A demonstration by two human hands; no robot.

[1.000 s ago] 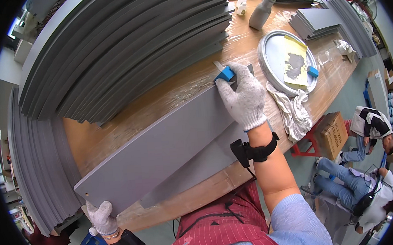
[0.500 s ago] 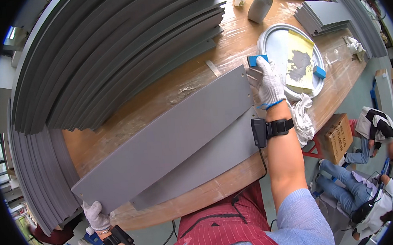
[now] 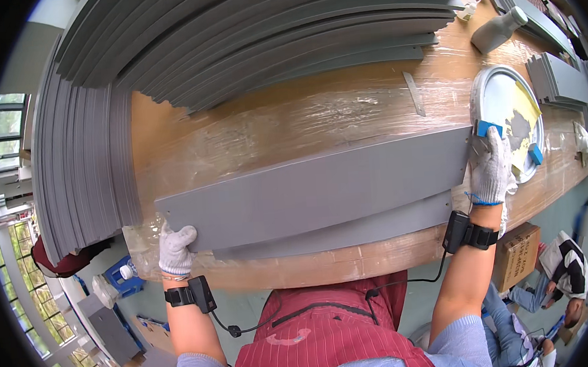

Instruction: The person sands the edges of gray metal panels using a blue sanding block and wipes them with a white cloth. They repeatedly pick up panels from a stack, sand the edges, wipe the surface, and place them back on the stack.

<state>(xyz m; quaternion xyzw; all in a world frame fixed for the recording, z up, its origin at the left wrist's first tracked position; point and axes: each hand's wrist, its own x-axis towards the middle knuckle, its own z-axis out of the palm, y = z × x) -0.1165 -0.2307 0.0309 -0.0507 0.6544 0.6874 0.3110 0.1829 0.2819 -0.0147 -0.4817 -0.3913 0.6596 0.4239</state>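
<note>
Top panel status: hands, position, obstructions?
Left hand at top panel, left end. Right hand gripping blue block, right end. Top panel overlapping lower panel. Round lid beside right hand.

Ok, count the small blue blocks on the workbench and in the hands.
2: one blue block in the right hand, another at the right side of the round lid. More could be hidden.

The top panel (image 3: 322,190) hides most of the lower panel (image 3: 379,226), and how far the left hand (image 3: 176,252) reaches beneath its corner cannot be told. The right hand (image 3: 490,173) covers parts of the blue block (image 3: 484,127) and the cloth (image 3: 511,182). The upper edge cuts off the tall stack (image 3: 284,41); the lower edge crops the apron (image 3: 333,348) and a person in jeans (image 3: 502,332). Print on the carton (image 3: 518,263) is too small to read.
</note>
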